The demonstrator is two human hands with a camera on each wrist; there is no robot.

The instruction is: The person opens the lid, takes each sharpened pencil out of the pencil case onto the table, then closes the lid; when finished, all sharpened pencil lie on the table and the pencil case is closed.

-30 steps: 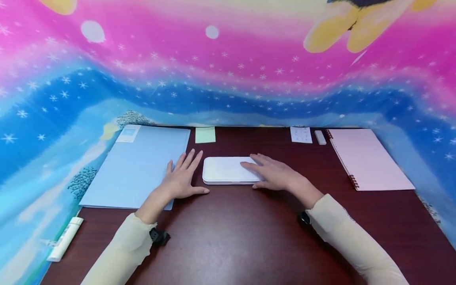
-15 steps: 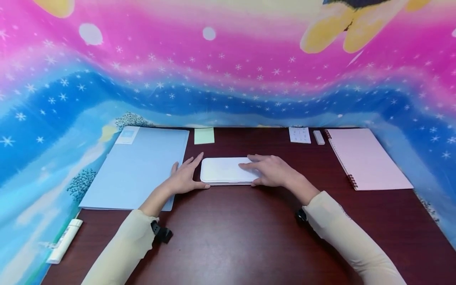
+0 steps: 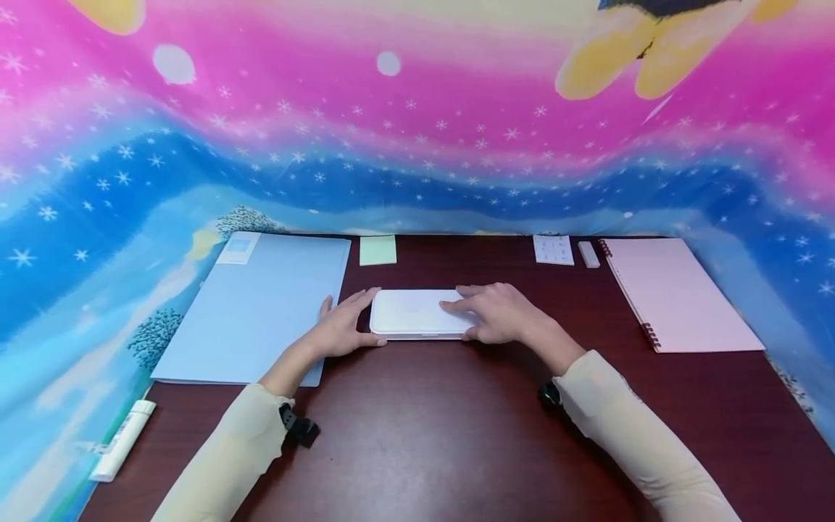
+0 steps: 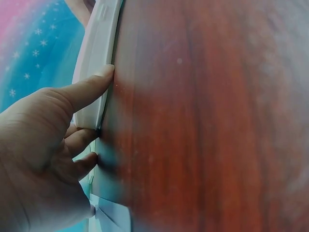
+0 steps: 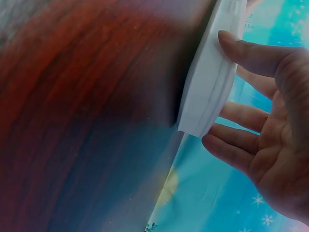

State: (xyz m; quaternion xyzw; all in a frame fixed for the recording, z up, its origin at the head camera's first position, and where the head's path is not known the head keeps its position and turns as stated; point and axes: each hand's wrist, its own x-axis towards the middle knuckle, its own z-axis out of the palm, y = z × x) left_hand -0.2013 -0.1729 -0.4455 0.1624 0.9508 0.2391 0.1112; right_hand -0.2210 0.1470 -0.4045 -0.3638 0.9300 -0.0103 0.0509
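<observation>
A flat white pencil case with rounded corners lies on the dark wooden table, its lid down. My left hand grips its left end. In the left wrist view the thumb presses the front side of the case, and the other fingers curl at the end and behind. My right hand holds the right end, with one finger lying across the lid. The right wrist view has the thumb on the front wall of the case and the fingers of the right hand around the far side.
Left of the case lies a light blue folder, partly under the left forearm. A white capped tube sits at the left edge. Along the back are green sticky notes, a printed note pad, a white eraser and a pink spiral notebook.
My left hand, spread beside the case a second ago, has moved right and closed its thumb and fingers around the left end. The right hand has stayed almost still on the case.
</observation>
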